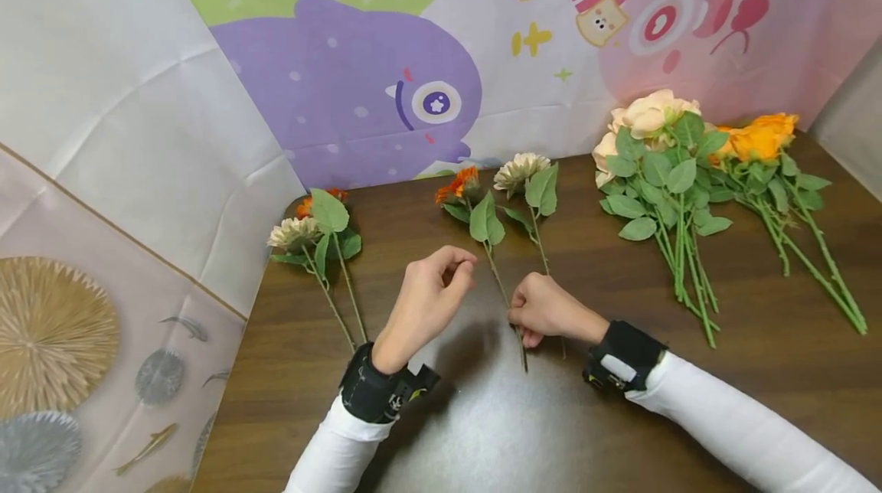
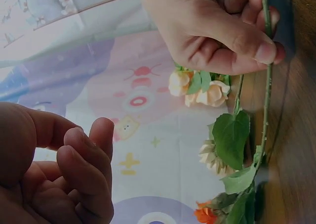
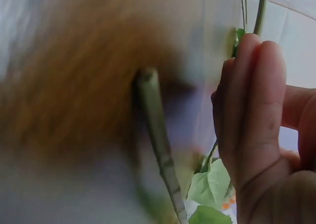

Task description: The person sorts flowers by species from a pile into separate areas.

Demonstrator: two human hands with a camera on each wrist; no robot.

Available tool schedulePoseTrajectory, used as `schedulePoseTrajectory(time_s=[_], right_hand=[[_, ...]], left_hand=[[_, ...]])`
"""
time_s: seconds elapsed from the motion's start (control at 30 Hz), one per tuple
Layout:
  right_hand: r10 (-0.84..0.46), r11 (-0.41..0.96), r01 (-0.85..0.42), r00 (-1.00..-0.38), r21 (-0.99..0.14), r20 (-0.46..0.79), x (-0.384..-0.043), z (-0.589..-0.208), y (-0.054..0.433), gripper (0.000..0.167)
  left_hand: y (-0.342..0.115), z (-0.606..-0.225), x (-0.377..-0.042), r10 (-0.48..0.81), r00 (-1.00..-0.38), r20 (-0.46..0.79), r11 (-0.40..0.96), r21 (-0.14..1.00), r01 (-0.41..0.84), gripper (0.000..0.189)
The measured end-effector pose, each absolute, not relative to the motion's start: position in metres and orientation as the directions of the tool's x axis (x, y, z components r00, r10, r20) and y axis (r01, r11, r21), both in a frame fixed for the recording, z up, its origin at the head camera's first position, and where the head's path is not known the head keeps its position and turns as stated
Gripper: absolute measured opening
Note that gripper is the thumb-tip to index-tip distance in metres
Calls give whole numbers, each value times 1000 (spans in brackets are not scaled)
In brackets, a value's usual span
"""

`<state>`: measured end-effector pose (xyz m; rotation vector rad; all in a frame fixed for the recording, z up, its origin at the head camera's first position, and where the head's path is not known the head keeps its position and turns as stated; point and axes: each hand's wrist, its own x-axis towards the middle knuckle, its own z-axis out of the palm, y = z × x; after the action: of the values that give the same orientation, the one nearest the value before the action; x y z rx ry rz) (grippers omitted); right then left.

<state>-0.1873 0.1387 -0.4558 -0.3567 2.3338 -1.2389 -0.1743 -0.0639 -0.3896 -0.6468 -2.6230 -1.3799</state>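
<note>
My right hand (image 1: 554, 311) pinches the lower stem of an orange flower (image 1: 460, 185) between thumb and finger. In the left wrist view that stem (image 2: 267, 100) runs down past green leaves to the orange bloom. Beside it on the table lies a cream flower (image 1: 521, 173), its stem passing behind the right hand. My left hand (image 1: 432, 298) hovers left of the orange flower's stem, fingers loosely curled, holding nothing. A cut stem end (image 3: 159, 130) stands close to the right wrist camera; which flower it belongs to I cannot tell.
Left of my hands lie another cream flower (image 1: 295, 233) and an orange one (image 1: 305, 207), partly hidden by leaves. To the right are a bunch of peach roses (image 1: 654, 114) and some yellow-orange flowers (image 1: 758, 139). A cartoon-printed cloth (image 1: 365, 95) hangs behind the brown table (image 1: 751, 393).
</note>
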Motion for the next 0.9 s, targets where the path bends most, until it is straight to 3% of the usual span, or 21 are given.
schedulePoseTrajectory(time_s=[0.47,0.7,0.9], right_hand=[[-461,363,199,-811,-910,-361,-180,-462,124,17],[-536,350,157,-775,-923,-335,-174,-455,125,25],[-576,305,80,-778,-949,-251,-164,-438,138,27]], left_hand=[[-68,-385,-172,313,-901,301,500,754,426,17],[-83,-382,-181,267,-925,269,550,746,376,16],[-115,-386,-207,169,-974,148,741,632,225,20]])
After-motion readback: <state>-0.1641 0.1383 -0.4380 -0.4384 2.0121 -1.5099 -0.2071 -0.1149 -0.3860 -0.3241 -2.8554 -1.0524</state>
